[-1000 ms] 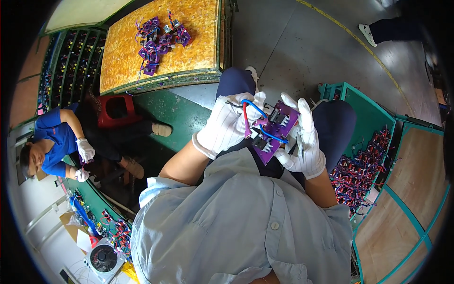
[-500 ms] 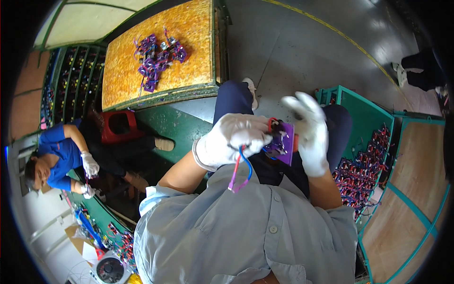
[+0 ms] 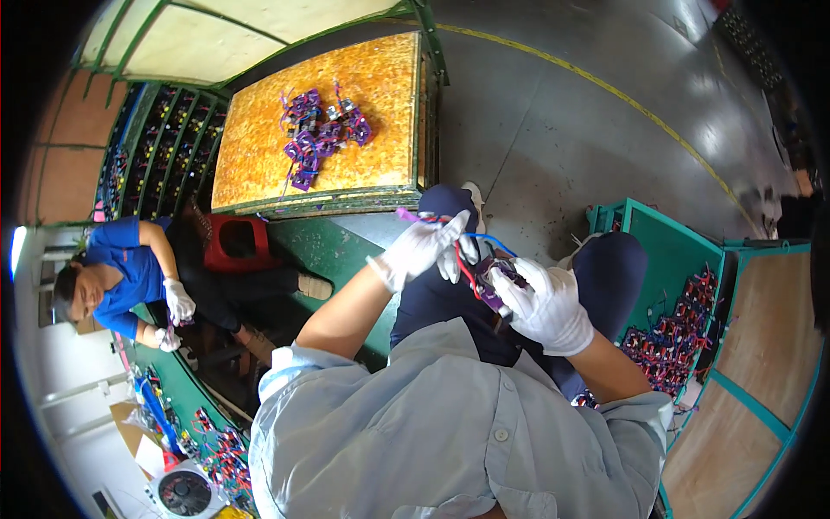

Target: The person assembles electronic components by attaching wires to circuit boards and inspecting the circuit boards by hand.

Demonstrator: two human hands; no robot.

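Note:
Between my two white-gloved hands is a purple circuit board (image 3: pixel 491 294) with dark parts on it. My right hand (image 3: pixel 546 304) is closed around the board and covers much of it. My left hand (image 3: pixel 425 253) pinches the board's wires (image 3: pixel 467 270), a red one and a blue one. Their purple-pink ends (image 3: pixel 406 214) stick out past the left fingers. The blue wire arches from the left hand over to the board. Both hands are above my lap, in front of my dark trousers.
On a mottled yellow board stack (image 3: pixel 346 69) lies a pile of purple circuit boards (image 3: pixel 311 143). A green bin (image 3: pixel 644 259) at right holds many more (image 3: pixel 670 333). A co-worker in blue (image 3: pixel 130 259) sits at left near a red stool (image 3: pixel 242 245) and a fan (image 3: pixel 186 493).
My right hand has come in and taken hold of the circuit board, which now tilts differently. My left hand has shifted onto the wires, which now point up and left. The view has shifted slightly.

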